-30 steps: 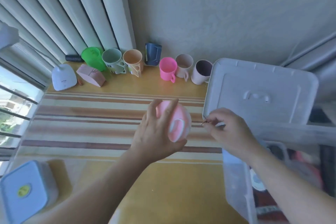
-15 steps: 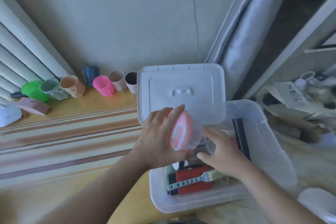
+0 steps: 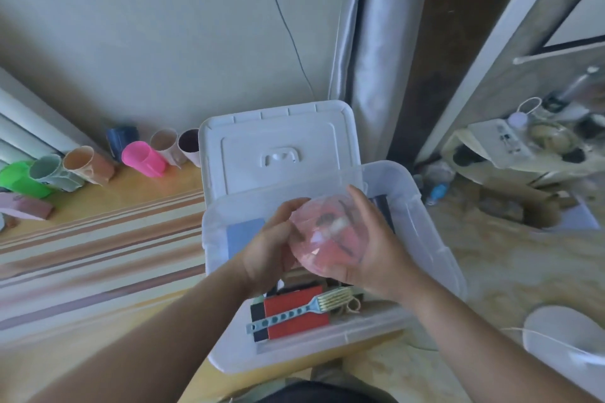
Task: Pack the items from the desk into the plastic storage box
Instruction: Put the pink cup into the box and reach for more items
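Observation:
A clear round container with a pink lid (image 3: 327,234) hangs over the open plastic storage box (image 3: 435,239). My left hand (image 3: 268,249) grips its left side and my right hand (image 3: 376,249) cups its right side, so both hold it, its clear bottom turned toward me. Inside the box lie a red and black item (image 3: 294,314), a metal fork (image 3: 294,311) and a blue flat item (image 3: 244,234). The box's white lid (image 3: 278,144) leans upright behind it against the wall.
Several cups stand in a row along the wall on the desk (image 3: 131,186), among them a pink cup (image 3: 144,159) and a green cup (image 3: 19,178). A striped cloth (image 3: 98,239) covers the desk's left part. Cluttered floor and a white round object (image 3: 563,334) lie to the right.
The container has been carried right from above the desk to above the box and turned over. My right hand has come onto its right side, and the view has swung right.

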`<action>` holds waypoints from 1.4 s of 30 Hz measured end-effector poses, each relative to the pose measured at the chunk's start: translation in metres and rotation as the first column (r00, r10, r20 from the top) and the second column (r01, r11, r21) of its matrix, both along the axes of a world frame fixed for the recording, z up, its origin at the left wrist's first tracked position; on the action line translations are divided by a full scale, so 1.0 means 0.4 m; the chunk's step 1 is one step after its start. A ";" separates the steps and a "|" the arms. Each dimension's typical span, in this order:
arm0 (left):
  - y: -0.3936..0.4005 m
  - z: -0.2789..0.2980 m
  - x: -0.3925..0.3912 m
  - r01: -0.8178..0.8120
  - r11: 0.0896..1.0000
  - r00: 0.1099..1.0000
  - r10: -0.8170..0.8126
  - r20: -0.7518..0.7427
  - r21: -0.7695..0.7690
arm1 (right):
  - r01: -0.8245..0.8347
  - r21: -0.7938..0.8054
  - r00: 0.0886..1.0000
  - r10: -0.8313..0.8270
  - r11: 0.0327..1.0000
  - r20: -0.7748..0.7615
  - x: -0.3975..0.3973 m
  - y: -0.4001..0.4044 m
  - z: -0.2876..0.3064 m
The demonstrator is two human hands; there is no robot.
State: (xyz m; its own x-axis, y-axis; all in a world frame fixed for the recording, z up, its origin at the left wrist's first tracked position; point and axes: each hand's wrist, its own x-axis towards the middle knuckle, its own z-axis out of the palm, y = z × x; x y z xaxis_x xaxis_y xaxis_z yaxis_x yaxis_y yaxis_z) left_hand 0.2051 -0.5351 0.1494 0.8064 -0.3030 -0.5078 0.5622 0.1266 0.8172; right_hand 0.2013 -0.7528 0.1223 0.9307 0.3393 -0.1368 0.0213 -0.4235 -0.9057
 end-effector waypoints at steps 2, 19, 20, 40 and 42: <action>-0.017 -0.029 -0.001 0.040 0.977 0.998 -0.050 0.043 0.208 | -0.021 -0.078 1.000 0.021 0.997 -0.006 0.003 -0.031 -0.024; -0.074 -0.234 -0.050 0.023 0.123 0.666 -0.742 0.077 0.992 | 0.238 -0.474 0.971 -0.193 0.848 0.143 0.131 -0.033 -0.260; -0.071 -0.238 -0.056 0.023 0.123 0.668 -0.740 0.076 0.992 | 0.235 -0.476 0.972 -0.191 0.847 0.139 0.136 -0.030 -0.268; 0.423 -0.115 -0.137 -0.301 0.153 0.864 -0.374 0.338 0.941 | -0.093 -0.432 0.834 0.307 0.897 0.459 0.041 0.385 -0.119; 0.542 -0.107 -0.167 -0.311 0.114 0.896 -0.296 0.331 0.943 | -0.144 -0.382 0.795 0.337 0.913 0.505 0.048 0.507 -0.101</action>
